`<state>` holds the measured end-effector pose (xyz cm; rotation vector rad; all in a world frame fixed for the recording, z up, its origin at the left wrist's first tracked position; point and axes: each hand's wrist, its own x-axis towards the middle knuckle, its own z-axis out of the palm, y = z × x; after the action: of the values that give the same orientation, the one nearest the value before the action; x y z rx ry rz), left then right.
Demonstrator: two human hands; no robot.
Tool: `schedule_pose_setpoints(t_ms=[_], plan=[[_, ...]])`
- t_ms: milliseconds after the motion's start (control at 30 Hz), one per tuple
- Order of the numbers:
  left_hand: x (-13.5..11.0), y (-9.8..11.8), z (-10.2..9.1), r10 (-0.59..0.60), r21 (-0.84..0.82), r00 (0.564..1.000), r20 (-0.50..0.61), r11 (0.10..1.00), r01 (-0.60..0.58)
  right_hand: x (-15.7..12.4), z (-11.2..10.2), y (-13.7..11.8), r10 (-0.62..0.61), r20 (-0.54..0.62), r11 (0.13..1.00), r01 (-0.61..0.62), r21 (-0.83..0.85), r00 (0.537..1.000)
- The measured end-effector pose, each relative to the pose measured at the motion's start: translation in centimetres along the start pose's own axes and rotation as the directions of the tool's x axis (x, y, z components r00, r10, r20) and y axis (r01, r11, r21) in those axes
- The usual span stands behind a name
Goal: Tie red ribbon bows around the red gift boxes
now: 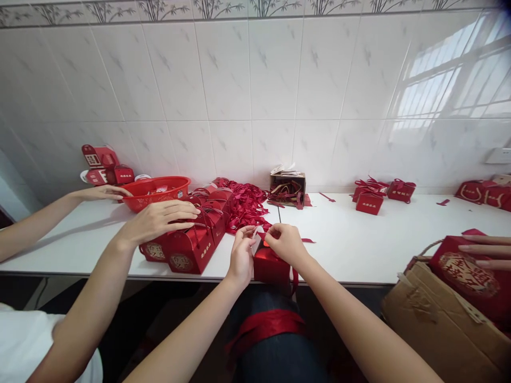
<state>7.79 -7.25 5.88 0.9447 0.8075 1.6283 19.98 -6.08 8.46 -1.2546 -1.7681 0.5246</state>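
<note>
Holding a red box at the table edge — likely light, stiff card, easily creased, best held by its sides. Clamping its upper left with the left hand, pinching its top with right hand fingertips — near a ribbon heap.

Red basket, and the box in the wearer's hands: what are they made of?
Red basket: probably moulded plastic, slightly shiny, judging by its perforated wall. Box: likely coated card, glossy red, judging by bright highlights and flat panels.
</note>
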Motion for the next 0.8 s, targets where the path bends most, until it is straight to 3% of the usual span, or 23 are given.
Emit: schedule_pose_setpoints(t_ms=[400,800], plan=[[-0.4,0.1,0.2,0.020,0.007,1.000,0.013,1.000,-0.020,1.2,-0.4,-0.3,0.218,0.163,0.963,-0.239,0.127,0.962],[-1.1,-0.7,-0.9,0.028,-0.021,0.992,0.124,0.999,-0.026,1.6,-0.1,-0.4,0.188,0.155,0.972,-0.206,0.109,0.970]])
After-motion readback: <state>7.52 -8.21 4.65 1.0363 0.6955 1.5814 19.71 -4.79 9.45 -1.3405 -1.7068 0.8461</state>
